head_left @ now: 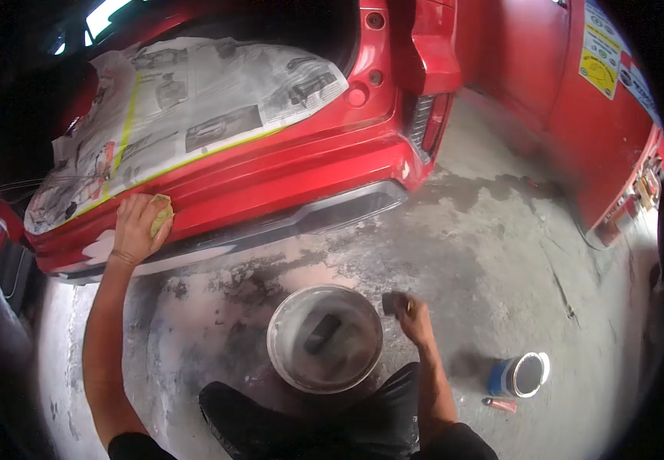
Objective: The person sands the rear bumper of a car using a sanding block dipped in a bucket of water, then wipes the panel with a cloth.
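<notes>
My left hand (134, 230) is closed around a yellowish sponge (161, 218) at the left part of the red car's rear bumper (255, 185). To the right of the bucket, my right hand (416, 322) grips a small dark sanding pad (390, 303), partly blurred. Between my knees stands a round bucket (276, 345) of murky water. A dark block (322, 333) lies in it. Grey and whitish patches show along the bumper's lower edge.
Newspaper (186, 115) fixed with yellow tape covers the car's rear opening. A red panel (531, 92) with stickers stands at the right. On the stained concrete floor sit a blue-and-white can (507, 377) and a small reddish tube (502, 405).
</notes>
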`<action>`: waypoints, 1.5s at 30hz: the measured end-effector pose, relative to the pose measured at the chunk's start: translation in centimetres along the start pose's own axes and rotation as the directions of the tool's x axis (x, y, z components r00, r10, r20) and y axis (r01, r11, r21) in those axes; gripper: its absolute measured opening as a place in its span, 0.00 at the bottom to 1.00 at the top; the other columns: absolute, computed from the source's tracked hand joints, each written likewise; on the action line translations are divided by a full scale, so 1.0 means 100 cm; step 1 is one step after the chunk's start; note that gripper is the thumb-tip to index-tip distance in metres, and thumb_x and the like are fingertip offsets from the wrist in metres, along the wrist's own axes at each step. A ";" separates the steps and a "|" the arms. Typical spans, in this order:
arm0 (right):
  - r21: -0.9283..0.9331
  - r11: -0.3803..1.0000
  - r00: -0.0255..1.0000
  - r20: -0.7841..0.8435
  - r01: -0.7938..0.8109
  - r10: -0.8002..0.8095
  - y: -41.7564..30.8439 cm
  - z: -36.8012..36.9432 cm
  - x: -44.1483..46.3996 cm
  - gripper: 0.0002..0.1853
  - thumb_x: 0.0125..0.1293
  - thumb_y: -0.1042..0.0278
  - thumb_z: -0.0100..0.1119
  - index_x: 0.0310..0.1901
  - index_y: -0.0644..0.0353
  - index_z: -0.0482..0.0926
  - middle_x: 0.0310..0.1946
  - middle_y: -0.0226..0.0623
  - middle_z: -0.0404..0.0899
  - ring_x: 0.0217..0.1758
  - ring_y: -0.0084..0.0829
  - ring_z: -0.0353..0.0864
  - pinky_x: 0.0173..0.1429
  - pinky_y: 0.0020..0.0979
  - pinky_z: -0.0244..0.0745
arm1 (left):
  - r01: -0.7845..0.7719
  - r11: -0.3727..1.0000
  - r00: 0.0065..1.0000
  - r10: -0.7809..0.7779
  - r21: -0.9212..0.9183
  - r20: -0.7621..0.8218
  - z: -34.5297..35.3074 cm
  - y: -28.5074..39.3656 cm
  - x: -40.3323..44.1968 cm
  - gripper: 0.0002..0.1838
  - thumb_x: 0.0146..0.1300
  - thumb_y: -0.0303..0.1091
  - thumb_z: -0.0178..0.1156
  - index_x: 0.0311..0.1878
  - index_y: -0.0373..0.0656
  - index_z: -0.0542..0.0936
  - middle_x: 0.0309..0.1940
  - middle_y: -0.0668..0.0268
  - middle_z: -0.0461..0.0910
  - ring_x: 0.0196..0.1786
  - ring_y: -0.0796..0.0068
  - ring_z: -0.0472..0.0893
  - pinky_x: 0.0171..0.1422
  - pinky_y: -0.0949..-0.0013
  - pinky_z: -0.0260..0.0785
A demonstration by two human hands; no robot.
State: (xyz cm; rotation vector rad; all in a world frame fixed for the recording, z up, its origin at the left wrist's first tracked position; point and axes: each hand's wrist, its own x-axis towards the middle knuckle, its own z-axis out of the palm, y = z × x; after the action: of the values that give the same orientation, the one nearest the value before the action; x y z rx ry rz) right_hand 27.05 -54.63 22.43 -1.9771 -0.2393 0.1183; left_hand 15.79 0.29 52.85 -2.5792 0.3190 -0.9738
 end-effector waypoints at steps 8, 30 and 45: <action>-0.614 0.458 0.328 -0.319 0.643 -0.889 -0.253 -0.016 0.108 0.32 0.51 0.83 0.69 0.63 0.61 0.80 0.65 0.46 0.80 0.73 0.45 0.77 0.77 0.55 0.67 | -0.081 0.989 0.995 0.072 -0.128 -0.068 0.004 0.000 0.010 0.25 0.54 0.39 0.70 0.58 0.48 0.81 0.47 0.59 0.77 0.51 0.54 0.76 0.56 0.51 0.64; -0.611 0.336 0.372 -0.073 0.717 -0.926 -0.269 0.057 0.158 0.16 0.68 0.71 0.63 0.56 0.64 0.81 0.58 0.49 0.83 0.63 0.47 0.82 0.75 0.62 0.65 | -0.084 0.974 0.987 0.052 -0.209 -0.155 0.010 -0.005 0.007 0.25 0.53 0.36 0.70 0.56 0.47 0.81 0.45 0.59 0.77 0.49 0.54 0.76 0.56 0.52 0.66; -0.495 0.469 0.618 0.190 0.731 -0.763 -0.292 -0.019 0.177 0.16 0.62 0.69 0.68 0.50 0.65 0.82 0.48 0.49 0.81 0.52 0.55 0.83 0.60 0.46 0.79 | -0.055 0.978 0.990 0.027 -0.199 -0.141 0.011 -0.004 0.004 0.27 0.51 0.37 0.72 0.57 0.50 0.82 0.46 0.62 0.76 0.50 0.55 0.76 0.58 0.52 0.66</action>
State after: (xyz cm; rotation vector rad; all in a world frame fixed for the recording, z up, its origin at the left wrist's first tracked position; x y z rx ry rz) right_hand 41.30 -40.98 50.38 -2.2190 -1.2112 -0.6640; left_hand 16.89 0.84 52.50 -2.6779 0.5322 -1.1617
